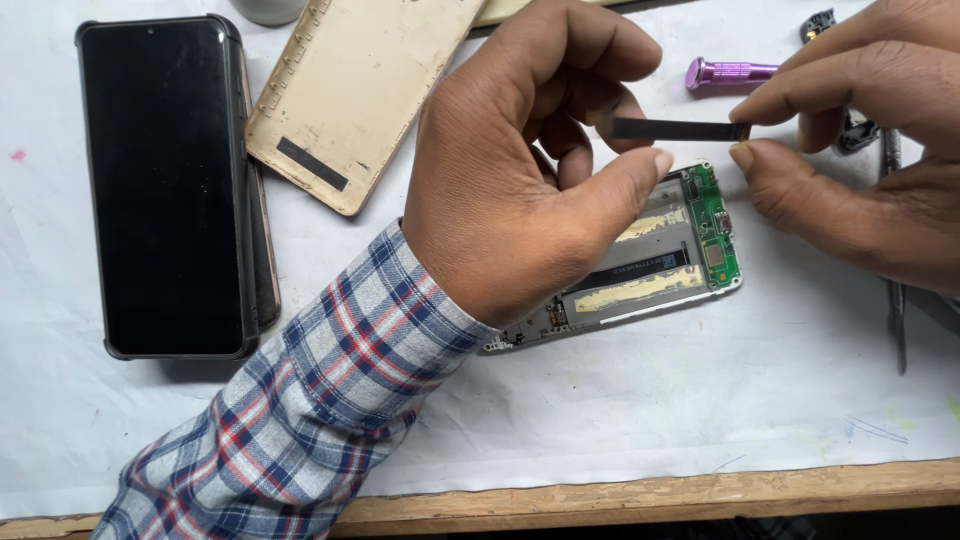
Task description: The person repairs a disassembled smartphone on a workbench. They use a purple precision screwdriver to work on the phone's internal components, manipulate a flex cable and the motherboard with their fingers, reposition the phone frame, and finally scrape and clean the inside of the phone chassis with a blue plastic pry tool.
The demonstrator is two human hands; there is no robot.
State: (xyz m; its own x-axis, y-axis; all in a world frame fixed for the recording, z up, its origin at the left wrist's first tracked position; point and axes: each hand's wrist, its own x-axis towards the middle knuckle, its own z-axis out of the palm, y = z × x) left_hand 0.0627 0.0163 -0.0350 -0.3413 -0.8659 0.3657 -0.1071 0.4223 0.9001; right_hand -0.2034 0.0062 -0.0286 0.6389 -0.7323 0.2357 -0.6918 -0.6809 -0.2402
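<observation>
Nearest you runs the worn wooden front edge (640, 495) of the tabletop, with the white paper sheet (600, 400) that covers the tabletop behind it. Your left hand (520, 190), in a blue, red and white plaid sleeve (300, 410), arches over the opened silver phone frame (650, 265) lying mid-sheet, whose green circuit board (715, 225) sits at its right end and whose yellowish adhesive patches and dark label strip show inside. Your right hand (860, 150) meets the left above that frame: both pinch a thin, flat black strip (675, 129) between thumb and forefinger, one at each end, held level. Toward the left edge lies a black phone in a dark case (165, 185), screen up. Beyond it rests a beige plastic back cover (350, 90) bearing a small black rectangular sticker. Toward the far right corner lies a purple metal screwdriver handle (725, 72).
</observation>
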